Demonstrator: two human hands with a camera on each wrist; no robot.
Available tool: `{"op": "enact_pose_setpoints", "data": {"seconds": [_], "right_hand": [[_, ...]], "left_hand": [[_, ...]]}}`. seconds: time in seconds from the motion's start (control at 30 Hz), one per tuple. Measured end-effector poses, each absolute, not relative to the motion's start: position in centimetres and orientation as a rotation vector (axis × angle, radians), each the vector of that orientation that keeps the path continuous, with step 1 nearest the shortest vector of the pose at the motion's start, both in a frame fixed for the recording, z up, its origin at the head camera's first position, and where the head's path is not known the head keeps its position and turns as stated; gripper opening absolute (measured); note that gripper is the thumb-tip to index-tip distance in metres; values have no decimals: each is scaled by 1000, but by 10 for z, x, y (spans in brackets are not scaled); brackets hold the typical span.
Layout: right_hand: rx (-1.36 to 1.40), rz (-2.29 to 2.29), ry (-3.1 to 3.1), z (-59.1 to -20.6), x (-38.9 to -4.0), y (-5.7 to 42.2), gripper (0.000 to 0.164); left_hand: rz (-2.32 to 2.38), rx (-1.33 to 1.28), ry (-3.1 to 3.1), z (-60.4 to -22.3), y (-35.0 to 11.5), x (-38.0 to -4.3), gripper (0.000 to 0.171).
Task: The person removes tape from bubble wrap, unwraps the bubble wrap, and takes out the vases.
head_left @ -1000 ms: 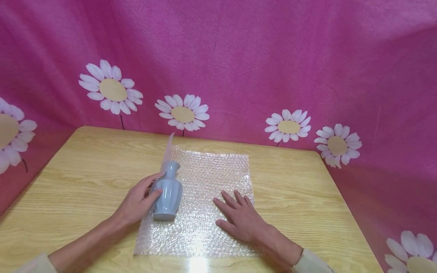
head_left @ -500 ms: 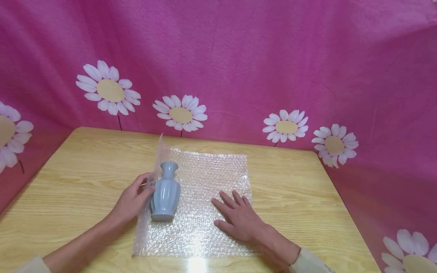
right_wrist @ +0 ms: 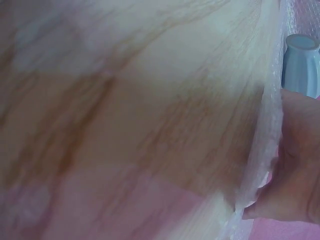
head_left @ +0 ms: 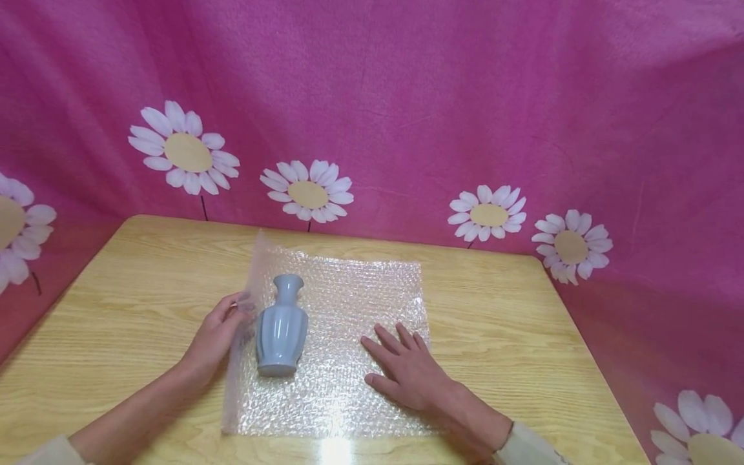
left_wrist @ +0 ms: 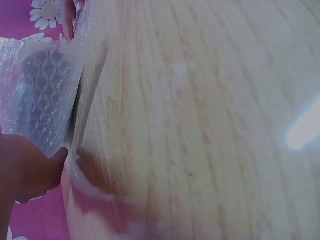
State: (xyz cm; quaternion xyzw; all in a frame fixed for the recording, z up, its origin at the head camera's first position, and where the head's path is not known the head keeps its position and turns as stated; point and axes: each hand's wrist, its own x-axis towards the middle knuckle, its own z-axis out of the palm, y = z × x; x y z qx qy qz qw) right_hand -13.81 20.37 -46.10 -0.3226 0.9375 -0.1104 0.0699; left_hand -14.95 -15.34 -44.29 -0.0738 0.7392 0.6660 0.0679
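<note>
A glossy grey-blue vase (head_left: 283, 332) lies on its side on a sheet of bubble wrap (head_left: 360, 297), its neck pointing to the far side of the table. My left hand (head_left: 210, 339) pinches the sheet's left edge, which stands raised beside the vase. In the left wrist view the wrap (left_wrist: 47, 95) hangs up from my thumb and fingers, the vase a dim shape behind it. On the sheet's right part rests my right hand (head_left: 407, 371), fingers straight and spread. The right wrist view has the vase base (right_wrist: 301, 42) beyond that hand (right_wrist: 297, 160).
Everything lies on a light wood-grain table (head_left: 494, 323). A magenta cloth (head_left: 395, 116) printed with large white daisies stands behind it and along both sides. Light glares off the table's front edge.
The left hand has moved left off the vase, drawing the raised wrap edge back with it, so the vase is fully uncovered. The right hand has stayed in place.
</note>
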Motion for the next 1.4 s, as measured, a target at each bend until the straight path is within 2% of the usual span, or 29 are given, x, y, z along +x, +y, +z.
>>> {"op": "enact_pose_setpoints", "data": {"seconds": [0.4, 0.87, 1.1, 1.4], "right_hand": [[-956, -339, 2814, -459, -138, 203, 63], [-958, -313, 2816, -459, -139, 203, 64], [-953, -327, 2811, -459, -139, 204, 63], [-942, -323, 2800, -460, -139, 204, 64]], "left_hand": [[2208, -290, 2008, -450, -159, -153, 55], [2115, -356, 2015, -446, -161, -156, 58], [1922, -364, 2251, -447, -164, -157, 59], [1595, -204, 2607, -447, -169, -157, 60]]}}
